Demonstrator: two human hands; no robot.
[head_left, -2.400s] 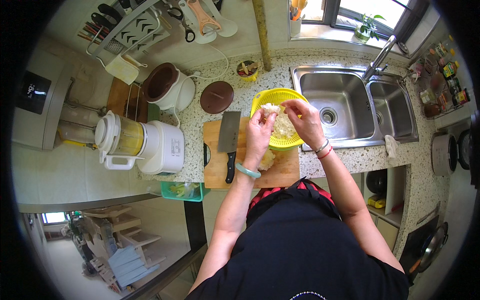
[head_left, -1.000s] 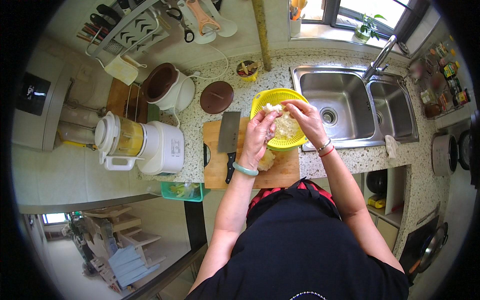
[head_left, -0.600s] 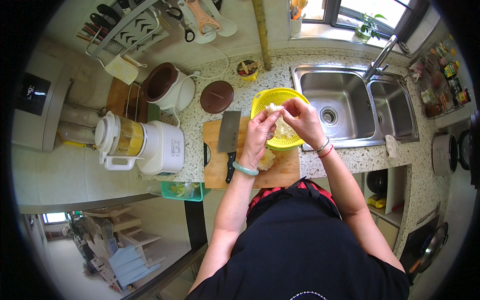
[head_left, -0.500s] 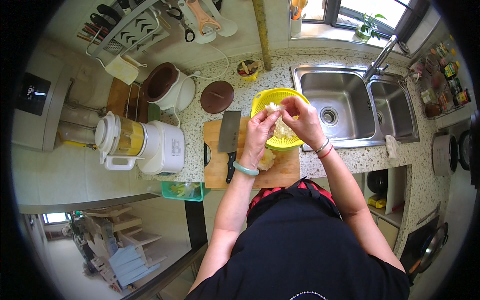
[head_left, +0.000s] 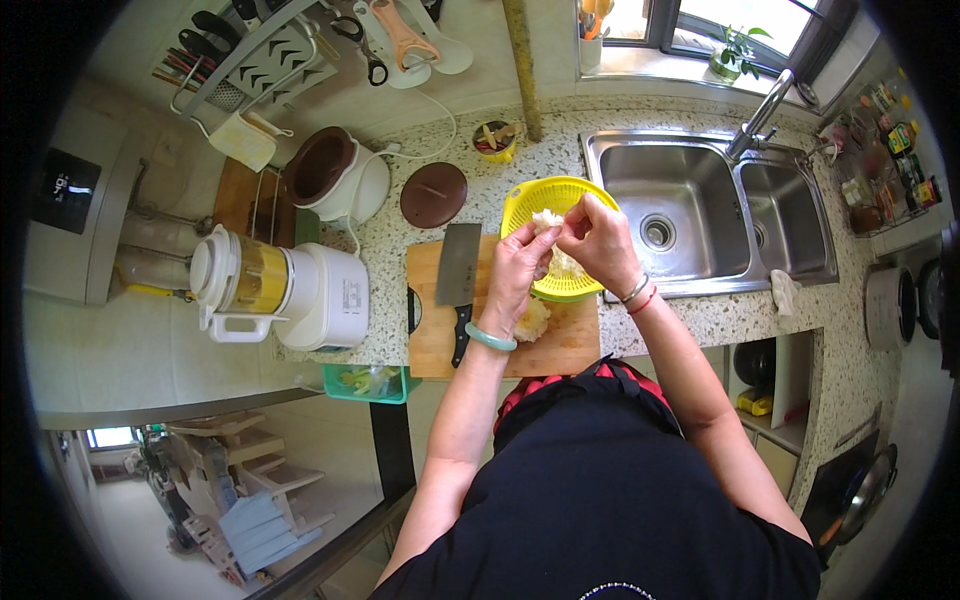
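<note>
Above a yellow colander [head_left: 517, 205], my left hand [head_left: 515, 268] pinches a frilly, pale piece of white fungus [head_left: 546, 220]. My right hand [head_left: 605, 245] meets it from the other side, thumb and fingertips pinched together at the edge of the piece. Whatever sits between those right fingertips is too small to make out. More torn white fungus lies in the colander, partly hidden by my hands. A larger yellowish clump of white fungus [head_left: 533, 321] rests on the wooden cutting board [head_left: 575, 345], beside my left wrist. Left of that hand a cleaver [head_left: 459, 265] lies flat on the board.
Right of the colander is a double steel sink [head_left: 680, 200] with a tap [head_left: 762, 120]. A white blender machine [head_left: 325, 295], an open cooker pot [head_left: 360, 190] and its brown lid [head_left: 434, 195] stand to the left. A green bin [head_left: 368, 383] hangs below the counter edge.
My right hand has shifted slightly left and its fingers have drawn tighter together by the piece. My left hand keeps its hold almost unmoved.
</note>
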